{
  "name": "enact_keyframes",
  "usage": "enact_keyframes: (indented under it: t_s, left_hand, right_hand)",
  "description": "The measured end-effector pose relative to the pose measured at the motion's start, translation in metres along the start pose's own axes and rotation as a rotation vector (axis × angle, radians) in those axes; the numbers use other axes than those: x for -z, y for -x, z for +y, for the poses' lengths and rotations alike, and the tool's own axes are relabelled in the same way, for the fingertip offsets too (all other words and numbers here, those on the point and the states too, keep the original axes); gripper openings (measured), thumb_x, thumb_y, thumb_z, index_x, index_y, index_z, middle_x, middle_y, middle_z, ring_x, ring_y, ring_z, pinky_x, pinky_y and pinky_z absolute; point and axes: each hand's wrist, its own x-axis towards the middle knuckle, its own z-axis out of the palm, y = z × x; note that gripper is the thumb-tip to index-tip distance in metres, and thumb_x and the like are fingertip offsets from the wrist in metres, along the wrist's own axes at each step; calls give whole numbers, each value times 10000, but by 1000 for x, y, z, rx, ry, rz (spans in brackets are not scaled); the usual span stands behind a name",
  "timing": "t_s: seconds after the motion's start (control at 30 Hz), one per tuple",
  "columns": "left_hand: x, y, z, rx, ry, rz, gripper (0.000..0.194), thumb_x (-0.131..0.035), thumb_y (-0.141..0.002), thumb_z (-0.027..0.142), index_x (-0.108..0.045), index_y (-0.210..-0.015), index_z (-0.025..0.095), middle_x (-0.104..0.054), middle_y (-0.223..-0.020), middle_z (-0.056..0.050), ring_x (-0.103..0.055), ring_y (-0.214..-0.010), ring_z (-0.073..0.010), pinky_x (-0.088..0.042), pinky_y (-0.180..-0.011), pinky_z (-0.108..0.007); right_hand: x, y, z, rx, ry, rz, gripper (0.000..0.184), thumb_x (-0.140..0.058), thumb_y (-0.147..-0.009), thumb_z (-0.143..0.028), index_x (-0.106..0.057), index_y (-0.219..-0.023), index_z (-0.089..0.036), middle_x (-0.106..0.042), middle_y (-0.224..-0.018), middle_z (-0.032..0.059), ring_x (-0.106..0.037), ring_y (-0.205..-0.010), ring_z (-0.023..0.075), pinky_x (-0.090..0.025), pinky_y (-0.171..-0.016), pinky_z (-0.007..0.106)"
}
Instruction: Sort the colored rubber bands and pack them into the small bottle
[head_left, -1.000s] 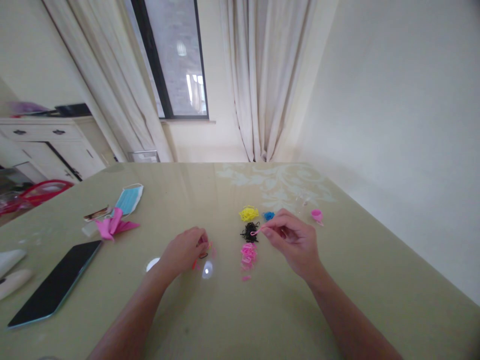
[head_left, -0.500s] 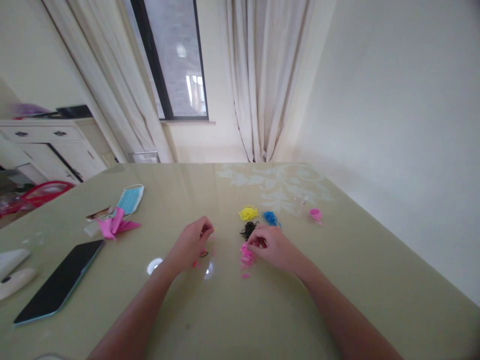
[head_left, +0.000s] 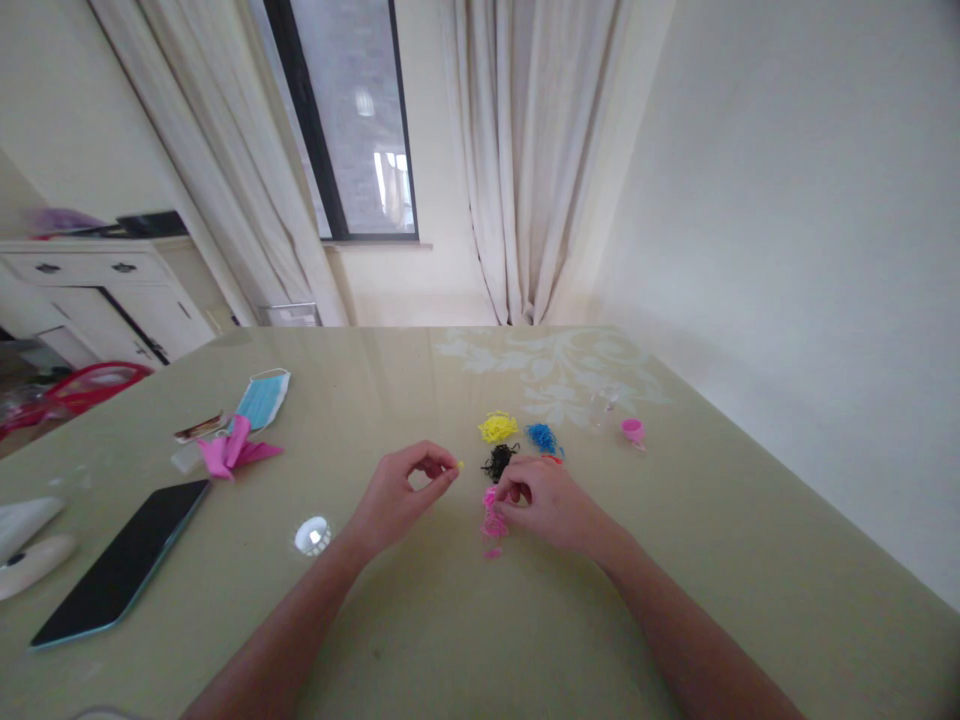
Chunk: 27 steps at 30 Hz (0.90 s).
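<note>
My left hand (head_left: 401, 495) is over the table, thumb and forefinger pinched on a tiny yellow rubber band (head_left: 460, 466). My right hand (head_left: 544, 500) is at the pile of pink rubber bands (head_left: 493, 525), its thumb and forefinger closed on a pink band at the pile's upper end; the fingertips partly hide it. Just beyond its knuckles lies a pile of black rubber bands (head_left: 498, 462). Farther back are a yellow pile (head_left: 498, 428) and a blue pile (head_left: 542, 438). A bit of red (head_left: 553, 459) shows behind the right hand.
A small pink cup (head_left: 632, 430) stands on the right. Left of my hands are a round shiny white disc (head_left: 312, 536), a dark phone-like slab (head_left: 124, 560), a pink folded paper shape (head_left: 236, 450) and a blue face mask (head_left: 262, 400). A wall borders the table's right side.
My left hand has moved right, towards the piles, carrying the yellow band. The small coloured bands formerly seen beneath it no longer show. My right hand stays at the pink pile.
</note>
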Motion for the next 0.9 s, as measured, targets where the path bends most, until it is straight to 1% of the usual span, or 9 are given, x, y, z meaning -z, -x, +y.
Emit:
enact_keyframes:
  t_s: [0.07, 0.13, 0.23, 0.33, 0.43, 0.57, 0.7, 0.8, 0.9]
  left_hand:
    - [-3, 2, 2, -5, 25, -31, 145, -714, -912, 333, -769, -918, 200, -765, -850, -37, -678, -768, -157, -546, -747, -272]
    - [-7, 4, 3, 4, 60, -70, 158, -716, -919, 346, -776, -928, 200, -767, -850, -38, -681, -776, -159, -536, -747, -272]
    - [-10, 6, 5, 39, 108, -137, 194, -705, -936, 380, -779, -942, 200, -768, -853, -40, -691, -793, -167, -522, -740, -273]
    - [-11, 7, 5, 54, 146, -177, 208, -701, -940, 392, -775, -942, 197, -768, -861, -43, -695, -806, -173, -517, -745, -279]
    - [-12, 7, 4, 58, 170, -180, 206, -701, -943, 392, -765, -941, 196, -764, -873, -46, -693, -822, -178, -520, -771, -288]
    - [-13, 8, 4, 63, 165, -161, 202, -701, -942, 386, -756, -941, 192, -750, -863, -46, -684, -817, -177, -518, -771, -288]
    - [-12, 7, 6, 64, 149, -165, 216, -696, -940, 407, -753, -947, 200, -746, -866, -41, -684, -815, -180, -519, -760, -287]
    - [-8, 4, 4, 80, 21, -94, 230, -679, -940, 430, -751, -949, 211, -741, -853, -37, -671, -788, -191, -515, -745, -303]
    - [-2, 2, -6, 140, -271, -1, 156, -660, -929, 344, -744, -948, 214, -749, -928, -58, -669, -831, -224, -512, -805, -352]
  right_hand:
    - [-1, -1, 0, 35, -76, 81, 34, -820, -835, -185, -806, -866, -182, -677, -777, 13, -585, -693, 140, -403, -644, 257]
    - [-3, -2, -1, 81, -162, 150, 135, -830, -859, -233, -813, -981, -178, -664, -793, 12, -563, -683, 136, -404, -637, 257]
    - [-7, -2, -2, 134, -256, 174, 206, -782, -926, -295, -807, -1101, -189, -651, -818, 12, -541, -676, 132, -402, -629, 258]
    - [-9, -1, -3, 146, -292, 167, 141, -734, -965, -306, -811, -991, -191, -630, -796, 7, -527, -678, 131, -394, -629, 262]
    - [-10, 0, -3, 130, -330, 161, 142, -741, -952, -307, -784, -892, -186, -608, -763, -3, -514, -668, 128, -384, -619, 263]
    - [-11, 0, -4, 82, -397, 147, 147, -742, -936, -320, -780, -901, -183, -604, -756, -7, -511, -658, 124, -378, -607, 264]
    - [-1, 2, -7, 43, -475, 135, 209, -749, -927, -380, -783, -872, -181, -606, -731, -4, -495, -642, 126, -360, -589, 269]
    - [11, 5, -8, 59, -649, 153, 284, -771, -908, -466, -766, -831, -193, -632, -743, 7, -528, -671, 140, -404, -621, 278]
    - [20, 8, -6, 68, -813, 209, 337, -809, -865, -530, -750, -788, -207, -627, -725, 7, -540, -677, 148, -444, -634, 282]
